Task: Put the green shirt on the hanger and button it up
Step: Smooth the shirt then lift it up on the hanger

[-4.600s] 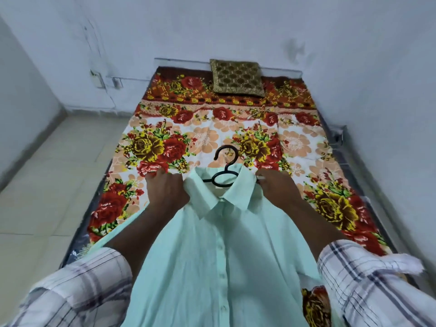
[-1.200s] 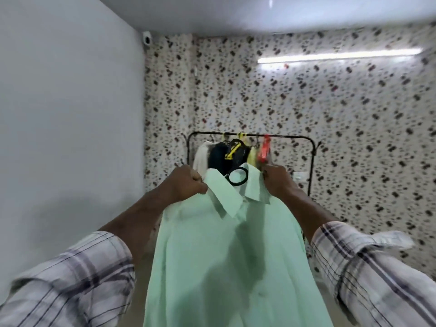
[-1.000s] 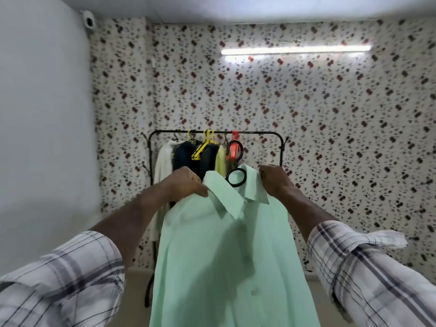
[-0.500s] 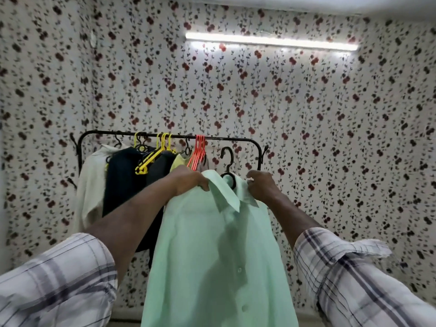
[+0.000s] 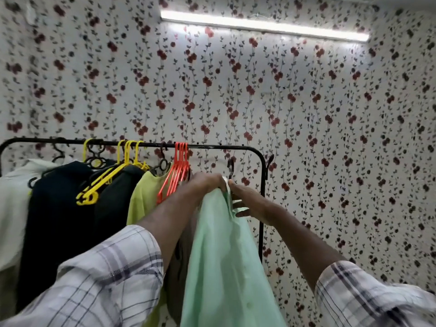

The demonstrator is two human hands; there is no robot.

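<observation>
The pale green shirt (image 5: 226, 256) hangs edge-on from my hands, buttoned down its front, on a black hanger whose hook (image 5: 230, 166) sticks up just under the black rail (image 5: 212, 147). The hook sits apart from the rail, between the orange hangers and the rail's right bend. My left hand (image 5: 207, 182) grips the shirt's top at the shoulder. My right hand (image 5: 247, 200) holds the other shoulder, thumb above and fingers below the cloth. The rest of the hanger is hidden inside the shirt.
On the rail hang orange hangers (image 5: 177, 171), yellow hangers (image 5: 113, 175), dark garments (image 5: 61, 208), a yellow-green garment (image 5: 144, 199) and a white one (image 5: 11, 208). The rack's right post (image 5: 261, 208) stands beside the shirt. Floral wallpaper lies behind.
I carried the shirt from the bed to the rack. In the last half second it turned edge-on and came close under the rail's right end, both hands keeping hold.
</observation>
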